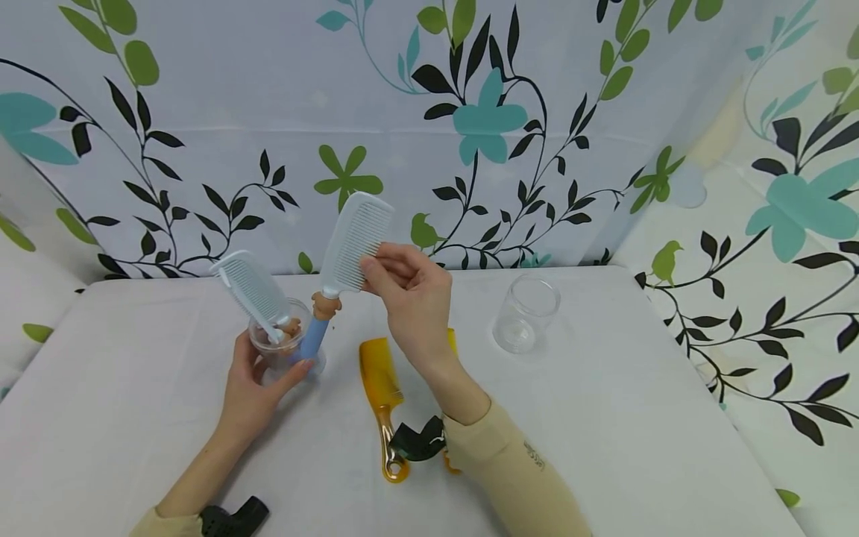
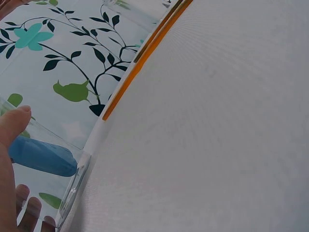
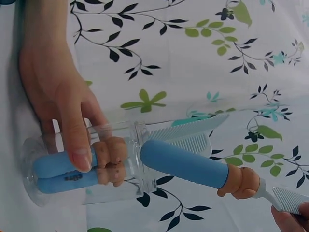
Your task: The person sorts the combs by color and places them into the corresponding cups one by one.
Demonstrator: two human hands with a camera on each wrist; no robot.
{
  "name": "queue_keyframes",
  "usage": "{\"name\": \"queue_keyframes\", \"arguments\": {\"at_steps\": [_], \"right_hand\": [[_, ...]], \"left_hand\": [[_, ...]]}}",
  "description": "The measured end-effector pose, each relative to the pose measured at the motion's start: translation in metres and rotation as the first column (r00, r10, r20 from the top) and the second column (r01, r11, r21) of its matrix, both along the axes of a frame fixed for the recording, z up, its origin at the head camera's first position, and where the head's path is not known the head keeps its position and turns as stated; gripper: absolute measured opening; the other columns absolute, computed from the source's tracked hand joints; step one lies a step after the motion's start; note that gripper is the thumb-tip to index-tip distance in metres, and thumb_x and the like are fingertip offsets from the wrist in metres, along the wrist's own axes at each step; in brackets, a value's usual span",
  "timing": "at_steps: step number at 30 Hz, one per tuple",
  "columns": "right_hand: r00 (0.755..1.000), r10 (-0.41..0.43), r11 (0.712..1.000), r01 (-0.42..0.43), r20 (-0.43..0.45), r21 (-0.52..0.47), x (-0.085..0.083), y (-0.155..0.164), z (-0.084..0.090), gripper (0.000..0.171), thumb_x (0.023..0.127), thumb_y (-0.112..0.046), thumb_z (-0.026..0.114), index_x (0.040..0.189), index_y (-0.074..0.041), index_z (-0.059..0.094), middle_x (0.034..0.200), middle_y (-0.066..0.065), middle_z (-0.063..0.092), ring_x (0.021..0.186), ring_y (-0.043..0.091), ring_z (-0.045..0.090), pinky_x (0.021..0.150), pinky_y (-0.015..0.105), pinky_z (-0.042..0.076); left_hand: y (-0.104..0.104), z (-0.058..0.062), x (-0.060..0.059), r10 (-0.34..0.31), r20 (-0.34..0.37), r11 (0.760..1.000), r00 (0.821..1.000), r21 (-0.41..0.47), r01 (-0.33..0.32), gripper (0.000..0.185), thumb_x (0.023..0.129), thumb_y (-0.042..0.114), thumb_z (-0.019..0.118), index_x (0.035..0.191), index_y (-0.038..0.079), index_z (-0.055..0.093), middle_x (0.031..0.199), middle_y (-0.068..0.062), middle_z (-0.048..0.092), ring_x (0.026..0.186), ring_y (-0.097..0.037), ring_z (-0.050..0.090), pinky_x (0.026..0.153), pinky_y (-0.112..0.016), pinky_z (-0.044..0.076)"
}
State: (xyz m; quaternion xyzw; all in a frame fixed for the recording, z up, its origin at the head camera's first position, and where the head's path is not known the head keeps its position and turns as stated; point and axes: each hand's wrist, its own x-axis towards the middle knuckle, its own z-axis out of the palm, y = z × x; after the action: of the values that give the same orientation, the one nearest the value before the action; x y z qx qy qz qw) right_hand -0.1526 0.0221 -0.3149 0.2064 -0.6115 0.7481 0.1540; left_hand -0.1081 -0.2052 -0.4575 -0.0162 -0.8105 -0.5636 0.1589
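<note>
My left hand point(image 1: 248, 399) grips a clear jar point(image 3: 133, 193) low on its side, thumb across the front. Inside stand two combs point(image 1: 255, 294) with pale blue toothed heads above the rim; their blue handles point(image 3: 63, 166) and brown bear-shaped collars show through the wall. With my right hand point(image 1: 416, 302) I pinch a third comb point(image 1: 356, 239) of this kind by its toothed head. Its blue handle point(image 3: 186, 164) points down, the end beside the jar's rim in the right wrist view; whether it touches the rim I cannot tell.
A yellow comb point(image 1: 379, 373) lies on the white table point(image 1: 637, 432) between my forearms. Another yellow comb point(image 1: 452, 341) is mostly hidden under my right arm. A second clear jar point(image 1: 526, 313) stands at the back right. Patterned cloth point(image 1: 255, 89) hangs behind the table.
</note>
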Motion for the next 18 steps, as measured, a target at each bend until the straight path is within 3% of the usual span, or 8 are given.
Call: {"name": "queue_keyframes", "arguments": {"at_steps": [5, 18], "right_hand": [[0.999, -0.033, 0.999, 0.032, -0.029, -0.031, -0.001, -0.003, 0.001, 0.020, 0.092, 0.000, 0.068, 0.109, 0.010, 0.065, 0.105, 0.027, 0.071, 0.093, 0.032, 0.074, 0.077, 0.037, 0.062], [0.993, -0.079, 0.993, 0.071, -0.085, -0.092, 0.000, -0.013, 0.001, 0.018, 0.093, 0.002, 0.067, 0.107, 0.012, 0.063, 0.101, 0.029, 0.070, 0.089, 0.041, 0.072, 0.078, 0.038, 0.061]], "left_hand": [[-0.001, -0.001, 0.000, -0.006, 0.007, 1.000, 1.000, -0.024, 0.006, 0.088, 0.085, 0.005, 0.078, 0.154, 0.021, 0.026, 0.146, 0.002, 0.041, 0.127, -0.001, 0.039, 0.101, -0.006, 0.035], [-0.002, 0.000, 0.000, -0.008, -0.003, 1.000, 1.000, -0.025, 0.008, 0.088, 0.084, 0.003, 0.078, 0.154, 0.019, 0.026, 0.146, 0.002, 0.041, 0.128, 0.000, 0.039, 0.101, -0.006, 0.035]]}}
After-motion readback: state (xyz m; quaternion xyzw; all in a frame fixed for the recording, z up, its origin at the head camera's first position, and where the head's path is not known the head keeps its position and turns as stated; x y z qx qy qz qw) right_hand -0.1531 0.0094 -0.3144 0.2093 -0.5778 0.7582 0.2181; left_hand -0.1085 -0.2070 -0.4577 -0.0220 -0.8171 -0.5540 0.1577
